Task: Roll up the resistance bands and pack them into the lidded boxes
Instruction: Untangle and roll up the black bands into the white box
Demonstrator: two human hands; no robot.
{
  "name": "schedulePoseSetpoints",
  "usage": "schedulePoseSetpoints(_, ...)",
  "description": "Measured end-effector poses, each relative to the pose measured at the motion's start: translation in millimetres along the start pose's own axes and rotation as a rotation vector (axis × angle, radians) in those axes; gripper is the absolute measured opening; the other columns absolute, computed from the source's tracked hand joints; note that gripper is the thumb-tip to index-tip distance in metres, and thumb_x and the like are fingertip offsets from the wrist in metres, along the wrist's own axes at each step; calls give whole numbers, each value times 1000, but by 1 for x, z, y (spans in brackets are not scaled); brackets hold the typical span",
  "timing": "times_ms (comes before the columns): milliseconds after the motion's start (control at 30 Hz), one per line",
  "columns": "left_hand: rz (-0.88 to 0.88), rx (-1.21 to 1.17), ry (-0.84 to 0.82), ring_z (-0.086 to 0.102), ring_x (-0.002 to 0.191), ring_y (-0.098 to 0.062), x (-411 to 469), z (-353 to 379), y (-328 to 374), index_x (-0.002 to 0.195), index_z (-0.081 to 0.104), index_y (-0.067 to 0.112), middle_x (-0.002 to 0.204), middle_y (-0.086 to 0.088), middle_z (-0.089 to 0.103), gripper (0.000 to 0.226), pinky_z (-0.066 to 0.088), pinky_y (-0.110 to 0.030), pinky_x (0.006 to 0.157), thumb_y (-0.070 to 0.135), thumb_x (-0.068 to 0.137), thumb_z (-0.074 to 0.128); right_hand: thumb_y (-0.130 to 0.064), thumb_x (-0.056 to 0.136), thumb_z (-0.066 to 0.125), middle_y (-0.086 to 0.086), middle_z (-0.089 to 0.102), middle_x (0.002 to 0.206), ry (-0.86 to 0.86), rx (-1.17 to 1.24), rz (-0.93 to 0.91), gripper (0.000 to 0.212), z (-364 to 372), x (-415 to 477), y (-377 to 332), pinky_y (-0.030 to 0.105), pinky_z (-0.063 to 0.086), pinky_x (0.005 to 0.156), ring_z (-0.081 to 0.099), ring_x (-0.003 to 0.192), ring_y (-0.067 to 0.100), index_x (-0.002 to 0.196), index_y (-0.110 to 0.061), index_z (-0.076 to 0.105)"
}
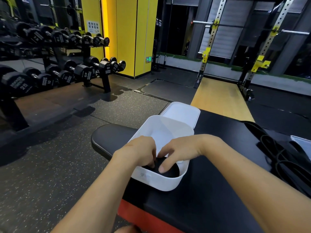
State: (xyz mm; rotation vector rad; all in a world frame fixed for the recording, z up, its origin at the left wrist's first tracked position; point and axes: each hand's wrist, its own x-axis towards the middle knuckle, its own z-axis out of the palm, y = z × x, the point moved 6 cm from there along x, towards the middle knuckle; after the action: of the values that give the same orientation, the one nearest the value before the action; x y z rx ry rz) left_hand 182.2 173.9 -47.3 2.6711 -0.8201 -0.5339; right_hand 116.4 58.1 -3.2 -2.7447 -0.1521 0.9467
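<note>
Left hand point(140, 151): bare, reaching over the near-left rim of the box, fingers curled down and pressing on the black roll inside.
Right hand point(178, 153): bare, reaching in from the right, fingers bent, thumb and fingertips resting on the top of the same roll.
Rolled black rubber resistance band point(170, 169): a coiled black mass in the near end of the box, partly covered by both hands; how tightly it is wound cannot be told.
Open white plastic box with rounded corners point(159, 180): stands on the bench top, far half bare inside, small grey mark on the near wall.
White plastic lid point(181, 113): just behind the box, touching its far edge, underside facing up.
Black padded bench with red lower panel point(218, 165): carries the box, lid and loose bands.
Loose black resistance bands point(277, 152): unrolled loops lying on the right part of the bench, well apart from the box.
Second pale translucent container point(301, 142): only a corner visible at the right edge, beside the loose bands.
Black dumbbell rack point(67, 69): stands on the speckled floor at far left.
Yellow pillar point(131, 36): behind the rack.
</note>
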Motion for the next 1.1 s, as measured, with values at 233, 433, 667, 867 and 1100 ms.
schedulePoseSetpoints(233,18,44,10,69,92,-21,0,0,2,97,76,27,99,4,73,19,59,-35,81,20,81,82,-53,91,68,-3,71,108,211,-128,76,43,-1,23,1,36,54,89,65,102,20,116,-19,71)
schedulePoseSetpoints(433,40,92,-5,67,96,-21,-3,2,5,97,68,31,106,3,71,18,55,-34,80,20,86,78,-41,83,78,0,70,104,180,-193,156,44,7,28,-1,33,52,72,69,96,22,118,-20,64)
schedulePoseSetpoints(667,31,120,-5,67,97,-21,-3,3,3,99,67,32,106,5,71,15,56,-34,80,26,87,75,-47,77,78,-1,71,93,233,-190,203,40,8,30,0,32,54,69,69,85,19,104,-19,67)
schedulePoseSetpoints(867,-7,149,19,64,101,-26,-2,5,4,111,69,21,111,-3,68,17,53,-35,82,26,96,66,-51,76,76,0,62,80,385,-230,196,38,6,26,-1,31,48,61,59,71,18,81,-18,57)
schedulePoseSetpoints(1100,-70,195,54,58,73,-22,-1,2,4,95,69,16,84,-1,61,19,46,-33,64,4,92,55,-53,78,75,-2,60,85,423,-231,200,40,9,22,-2,31,44,61,57,75,18,94,-19,61)
